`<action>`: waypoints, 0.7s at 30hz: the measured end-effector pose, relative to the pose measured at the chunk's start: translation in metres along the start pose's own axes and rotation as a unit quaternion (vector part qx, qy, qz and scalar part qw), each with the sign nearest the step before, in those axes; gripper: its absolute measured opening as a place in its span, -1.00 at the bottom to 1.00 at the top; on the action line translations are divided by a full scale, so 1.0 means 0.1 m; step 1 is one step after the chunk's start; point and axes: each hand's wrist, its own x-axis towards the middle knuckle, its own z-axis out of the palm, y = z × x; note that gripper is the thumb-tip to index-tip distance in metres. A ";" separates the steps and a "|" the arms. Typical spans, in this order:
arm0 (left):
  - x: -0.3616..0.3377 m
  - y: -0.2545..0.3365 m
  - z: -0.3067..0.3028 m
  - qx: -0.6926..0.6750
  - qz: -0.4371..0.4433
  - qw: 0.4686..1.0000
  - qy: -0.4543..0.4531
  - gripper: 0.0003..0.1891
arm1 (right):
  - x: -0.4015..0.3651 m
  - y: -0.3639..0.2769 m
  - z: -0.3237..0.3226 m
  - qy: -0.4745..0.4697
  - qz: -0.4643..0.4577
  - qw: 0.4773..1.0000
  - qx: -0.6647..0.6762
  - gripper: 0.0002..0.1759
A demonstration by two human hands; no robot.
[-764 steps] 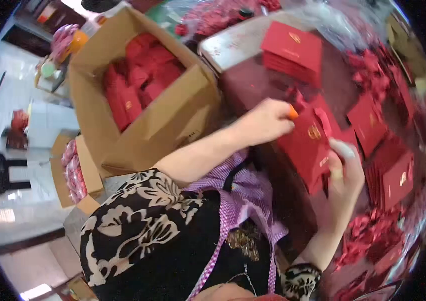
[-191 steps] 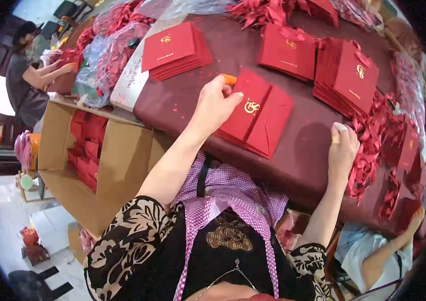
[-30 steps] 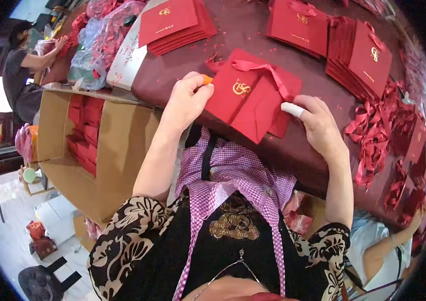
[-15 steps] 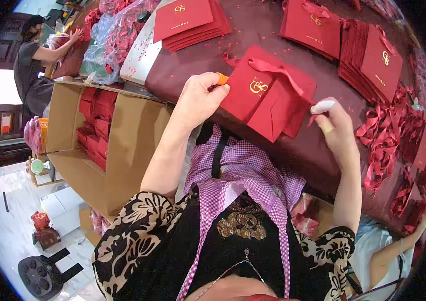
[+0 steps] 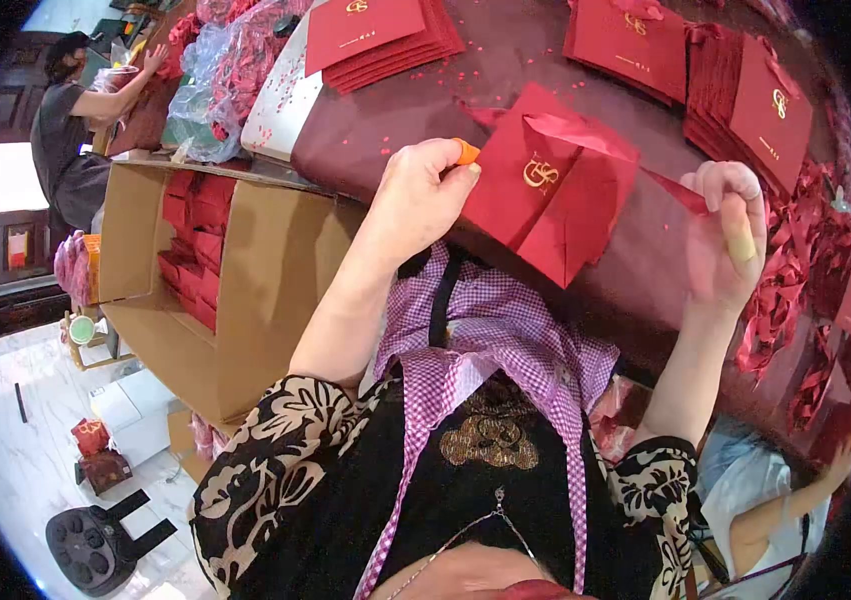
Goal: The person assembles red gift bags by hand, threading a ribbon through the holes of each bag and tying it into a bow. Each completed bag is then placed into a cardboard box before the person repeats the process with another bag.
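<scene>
A red gift bag [image 5: 575, 215] with gold lettering and a ribbon handle lies tilted at the table's near edge. My left hand [image 5: 430, 190], with an orange cover on one fingertip, pinches the left edge of the bag between thumb and finger. To the bag's right, my right hand [image 5: 730, 225] is closed on the end of a red ribbon [image 5: 675, 188], which stretches back to the bag. Tape is wrapped round one of its fingers.
Stacks of red bags [image 5: 375, 40] lie along the far side, more [image 5: 765, 110] at right beside loose ribbons [image 5: 775, 290]. An open carton [image 5: 265, 290] holding red bags stands left. One person [image 5: 75, 130] works at far left; another person's arm [image 5: 795, 500] reaches in at lower right.
My right hand has moved right and up, drawing the ribbon out from the bag. My left hand and the bag have shifted slightly right.
</scene>
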 end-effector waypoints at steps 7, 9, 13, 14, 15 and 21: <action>0.02 0.05 0.06 -0.011 0.000 1.000 0.001 -0.85 | -0.17 0.12 0.48 -0.037 0.040 0.960 -0.276 -0.75; 0.01 0.02 0.11 -0.053 0.033 0.998 0.013 -0.85 | -0.17 0.31 0.69 -0.054 0.035 0.925 -0.375 -0.68; -0.02 0.07 0.09 -0.063 0.015 0.998 -0.019 -0.85 | -0.16 0.63 0.68 -0.090 -0.031 0.867 -0.489 -0.77; -0.02 0.09 0.08 -0.067 0.010 0.997 -0.027 -0.85 | -0.16 0.67 0.71 -0.076 -0.030 0.871 -0.484 -0.79; -0.03 0.11 0.08 -0.070 0.006 0.997 -0.034 -0.85 | -0.16 0.70 0.73 -0.068 -0.027 0.871 -0.485 -0.81; -0.06 0.16 0.07 -0.106 0.013 0.994 -0.039 -0.85 | -0.17 0.75 0.74 -0.063 -0.042 0.862 -0.501 -0.83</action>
